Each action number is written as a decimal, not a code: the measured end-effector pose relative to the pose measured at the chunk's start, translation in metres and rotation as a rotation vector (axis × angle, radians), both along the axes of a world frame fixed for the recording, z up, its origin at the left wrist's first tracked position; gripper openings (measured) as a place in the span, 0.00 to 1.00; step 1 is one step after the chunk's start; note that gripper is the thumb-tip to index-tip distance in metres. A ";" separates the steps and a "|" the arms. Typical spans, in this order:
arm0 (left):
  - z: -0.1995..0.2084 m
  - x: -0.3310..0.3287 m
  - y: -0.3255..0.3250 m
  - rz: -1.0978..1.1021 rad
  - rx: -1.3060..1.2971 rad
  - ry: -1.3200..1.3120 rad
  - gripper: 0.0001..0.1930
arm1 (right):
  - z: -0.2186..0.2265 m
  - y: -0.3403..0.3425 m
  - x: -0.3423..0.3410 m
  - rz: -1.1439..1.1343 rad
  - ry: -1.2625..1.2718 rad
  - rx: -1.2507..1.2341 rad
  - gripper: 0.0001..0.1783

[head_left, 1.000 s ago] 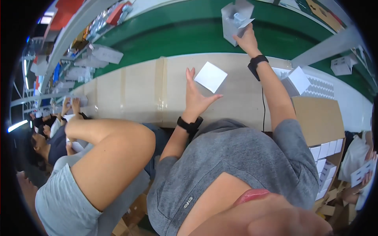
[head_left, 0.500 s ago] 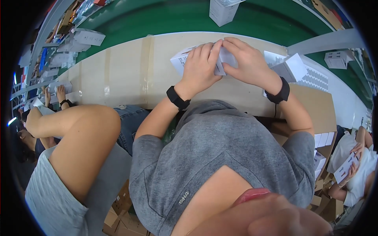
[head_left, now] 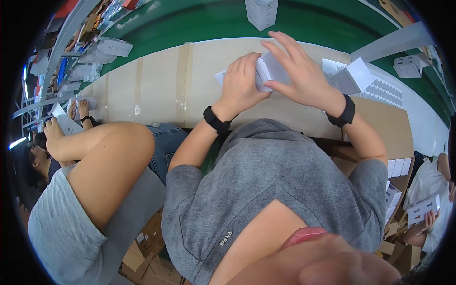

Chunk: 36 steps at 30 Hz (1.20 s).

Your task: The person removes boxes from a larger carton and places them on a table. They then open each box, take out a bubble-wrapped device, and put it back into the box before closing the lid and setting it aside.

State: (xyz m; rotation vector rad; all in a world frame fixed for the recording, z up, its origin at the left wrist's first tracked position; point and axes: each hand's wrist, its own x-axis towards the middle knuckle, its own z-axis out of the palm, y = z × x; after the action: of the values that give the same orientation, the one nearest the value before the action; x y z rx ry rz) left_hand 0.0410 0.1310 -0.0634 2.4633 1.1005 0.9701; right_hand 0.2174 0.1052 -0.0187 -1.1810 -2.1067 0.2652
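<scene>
A small white printed carton [head_left: 262,72] is held over the tan work surface in front of me. My left hand [head_left: 241,83] wraps round its left part and covers much of it. A pale flap [head_left: 277,68] stands at the carton's right end. My right hand [head_left: 304,71] is beside that flap, its fingers raised and apart, the thumb near the carton's lower edge; whether the thumb touches it I cannot tell. Just right of this hand, another white carton [head_left: 354,78] rests tilted by a sheet printed with rows of small marks [head_left: 380,93].
A green conveyor belt [head_left: 204,23] runs beyond the tan surface [head_left: 159,90], carrying a white carton [head_left: 261,13]. Grey metal posts [head_left: 387,42] rise at both sides. An open cardboard box [head_left: 384,118] with white cartons stands at my right. Co-workers sit left and right.
My right hand's fingers have lifted off the carton and spread apart. The carton has turned a little, showing more of its right end and flap. My left hand keeps its hold.
</scene>
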 end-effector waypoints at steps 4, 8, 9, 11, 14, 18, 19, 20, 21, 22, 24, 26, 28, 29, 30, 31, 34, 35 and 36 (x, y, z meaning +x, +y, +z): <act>0.002 0.006 -0.006 -0.101 0.019 0.011 0.38 | 0.009 -0.002 0.002 0.018 -0.103 -0.143 0.17; 0.006 -0.003 0.000 -0.233 0.022 0.030 0.38 | 0.006 0.008 0.036 0.229 -0.045 -0.452 0.18; 0.006 -0.006 0.001 -0.287 0.026 0.032 0.38 | 0.003 0.010 0.046 0.321 -0.004 -0.543 0.19; 0.003 -0.010 0.003 -0.284 -0.116 -0.073 0.38 | -0.001 0.014 0.061 0.328 0.342 -0.653 0.20; -0.012 -0.011 -0.001 -0.267 -0.390 -0.281 0.38 | -0.002 0.010 0.062 0.321 1.040 -0.826 0.23; -0.045 -0.005 -0.008 -0.139 -0.599 -0.394 0.41 | 0.003 -0.006 0.022 0.024 0.269 -0.408 0.26; -0.045 -0.008 -0.009 -0.119 -0.577 -0.358 0.39 | -0.006 -0.004 0.019 0.023 0.178 -0.426 0.27; -0.042 -0.011 -0.013 -0.103 -0.563 -0.327 0.37 | -0.015 -0.003 0.017 0.015 0.084 -0.450 0.29; -0.038 -0.013 -0.014 -0.086 -0.547 -0.296 0.35 | -0.022 -0.001 0.016 0.010 -0.011 -0.474 0.30; -0.034 -0.014 -0.011 -0.089 -0.553 -0.291 0.35 | -0.028 0.004 0.017 0.007 -0.006 -0.479 0.30; -0.008 -0.012 -0.003 -0.058 -0.562 0.108 0.30 | -0.041 0.022 0.025 -0.110 0.766 -0.913 0.28; -0.005 -0.017 0.004 -0.043 -0.561 0.309 0.28 | -0.051 0.027 0.034 -0.173 1.160 -1.111 0.27; -0.017 -0.024 0.014 -0.052 -0.428 0.279 0.24 | -0.063 0.025 0.047 -0.351 1.016 -0.887 0.23; -0.016 -0.025 0.013 -0.052 -0.368 0.265 0.22 | -0.061 0.023 0.045 -0.433 0.940 -0.781 0.21; -0.016 -0.022 0.011 -0.048 -0.374 0.265 0.22 | -0.057 0.021 0.042 -0.431 0.938 -0.788 0.21; -0.015 -0.014 0.008 -0.065 -0.269 0.192 0.21 | -0.052 0.017 0.039 -0.326 0.772 -0.617 0.19; -0.001 0.002 0.004 -0.111 -0.056 0.049 0.20 | -0.021 0.002 0.024 -0.127 0.441 -0.271 0.15; 0.001 0.002 0.006 -0.133 -0.070 0.064 0.19 | -0.016 0.001 0.023 -0.108 0.270 -0.038 0.15; 0.002 0.002 0.008 -0.154 -0.084 0.079 0.18 | -0.012 0.000 0.022 -0.087 0.098 0.193 0.16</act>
State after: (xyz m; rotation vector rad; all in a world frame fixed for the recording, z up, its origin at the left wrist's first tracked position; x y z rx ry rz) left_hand 0.0432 0.1388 -0.0613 2.4939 0.9383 0.7717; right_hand 0.2390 0.1049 -0.0311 -1.1181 -1.9427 0.0759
